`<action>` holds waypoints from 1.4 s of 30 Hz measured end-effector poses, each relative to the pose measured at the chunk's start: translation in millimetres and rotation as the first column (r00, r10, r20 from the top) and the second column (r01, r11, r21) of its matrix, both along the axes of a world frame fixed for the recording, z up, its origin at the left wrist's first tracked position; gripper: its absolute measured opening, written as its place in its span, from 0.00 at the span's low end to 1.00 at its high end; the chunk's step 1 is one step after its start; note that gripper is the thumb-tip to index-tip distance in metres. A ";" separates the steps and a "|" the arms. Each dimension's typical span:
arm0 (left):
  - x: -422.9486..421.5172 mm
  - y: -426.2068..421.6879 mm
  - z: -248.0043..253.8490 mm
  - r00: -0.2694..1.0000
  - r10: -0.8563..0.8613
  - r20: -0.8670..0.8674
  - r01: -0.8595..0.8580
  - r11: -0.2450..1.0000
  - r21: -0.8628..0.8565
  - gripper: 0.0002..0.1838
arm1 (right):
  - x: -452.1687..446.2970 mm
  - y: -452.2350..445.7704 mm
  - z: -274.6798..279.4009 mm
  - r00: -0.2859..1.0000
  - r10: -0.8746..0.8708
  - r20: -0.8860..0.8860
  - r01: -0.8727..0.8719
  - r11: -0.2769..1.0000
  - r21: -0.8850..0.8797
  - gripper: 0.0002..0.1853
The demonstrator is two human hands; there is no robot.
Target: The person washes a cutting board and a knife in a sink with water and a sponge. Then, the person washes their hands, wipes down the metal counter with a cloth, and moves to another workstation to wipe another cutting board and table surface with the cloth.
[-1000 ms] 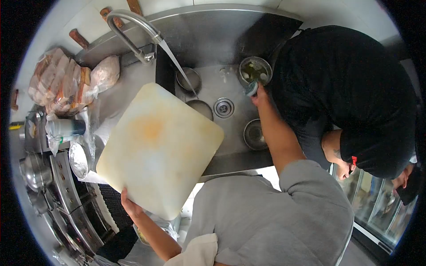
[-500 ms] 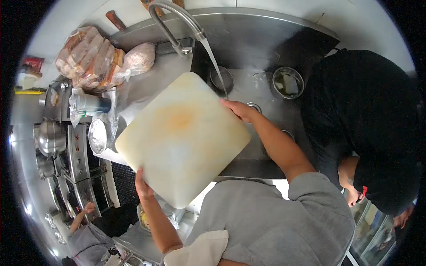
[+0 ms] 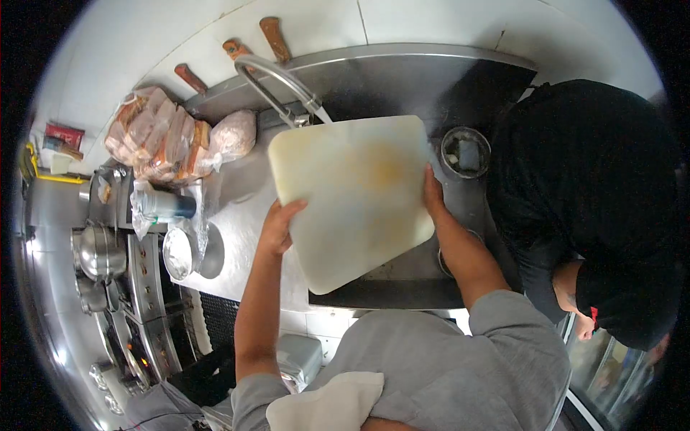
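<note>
Left hand [image 3: 279,227] and right hand [image 3: 433,192] clasp board [image 3: 352,197] by opposite edges, probably to balance its width, over sink [image 3: 402,294] near tap [image 3: 289,81].

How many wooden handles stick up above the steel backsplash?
3: the left handle near the bagged meat; the middle handle behind the faucet; the right handle farther right. More may be hidden.

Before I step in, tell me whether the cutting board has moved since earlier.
Yes: judged against the faucet, the cutting board has shifted right and come closer.
</note>
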State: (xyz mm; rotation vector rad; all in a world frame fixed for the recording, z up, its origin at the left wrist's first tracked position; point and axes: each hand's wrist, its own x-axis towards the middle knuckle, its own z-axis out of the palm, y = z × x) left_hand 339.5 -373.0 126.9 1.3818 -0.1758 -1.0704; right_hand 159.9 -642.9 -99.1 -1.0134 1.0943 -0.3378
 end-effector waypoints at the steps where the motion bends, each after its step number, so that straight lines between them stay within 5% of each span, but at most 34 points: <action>1: -0.1 -15.7 0.5 0.999 0.012 0.031 -0.013 1.000 0.001 0.23 | 4.1 -7.1 -32.8 0.997 -0.075 -0.012 0.074 0.993 -0.090 0.39; 3: -4.1 -47.5 7.9 0.998 -0.003 0.065 0.004 1.000 -0.021 0.21 | 16.6 -17.0 -43.6 0.986 -0.164 -0.009 0.160 0.971 -0.178 0.39; 6: -2.9 -74.6 4.9 0.989 -0.087 0.120 0.094 0.994 -0.056 0.20 | 44.5 -5.5 -28.6 0.868 -0.423 -0.261 0.299 0.864 -0.405 0.38; 8: -2.4 -92.7 3.6 0.982 -0.103 0.161 0.109 0.994 -0.029 0.20 | 73.6 -14.6 -40.3 0.876 -0.407 -0.260 0.129 0.716 -0.686 0.37; 16: -6.5 -139.9 6.5 0.950 -0.123 0.287 0.092 0.989 0.118 0.16 | 151.4 26.4 100.5 0.933 -0.359 0.025 0.272 0.659 -0.701 0.33; 19: 5.8 -149.5 -1.8 0.955 -0.099 0.279 0.034 0.973 0.228 0.15 | 158.4 42.2 130.9 0.965 -0.254 0.073 0.219 0.613 -0.759 0.32; 23: 14.3 -153.2 -14.2 0.929 -0.021 0.370 -0.049 0.983 0.178 0.13 | 134.3 88.8 139.9 0.951 0.101 0.291 0.144 0.690 -0.709 0.27; 26: 18.4 -158.4 -37.4 0.948 0.020 0.318 -0.083 0.979 0.186 0.16 | 82.1 152.3 149.7 0.952 0.273 0.135 -0.043 0.561 -0.827 0.30; 27: 22.3 -158.2 -53.3 0.960 0.041 0.277 -0.084 0.986 0.145 0.19 | 63.0 167.0 146.0 0.939 0.344 0.016 -0.170 0.503 -0.847 0.32; 30: 40.5 -153.9 -98.6 0.934 -0.032 0.355 -0.025 0.988 0.153 0.18 | 31.5 177.2 58.3 0.929 0.365 0.065 -0.129 0.483 -0.866 0.33; 33: 49.9 -157.0 -120.8 0.955 0.116 0.272 -0.165 0.972 0.167 0.15 | 32.2 151.7 11.9 0.969 0.205 -0.137 -0.237 0.625 -0.744 0.33; 38: 54.5 -162.1 -122.8 0.951 0.064 0.301 -0.131 0.970 0.204 0.16 | 63.5 97.0 -45.5 0.935 0.044 -0.351 -0.267 0.738 -0.620 0.35; 40: 44.4 -164.5 -117.5 0.942 0.032 0.335 -0.113 0.967 0.227 0.17 | 88.5 61.2 -50.0 0.887 -0.055 -0.459 -0.097 0.948 -0.302 0.35; 42: 28.0 -173.9 -94.4 0.909 -0.040 0.414 -0.076 0.963 0.259 0.18 | 111.6 28.9 -42.5 0.931 0.077 -0.357 -0.201 0.925 -0.324 0.35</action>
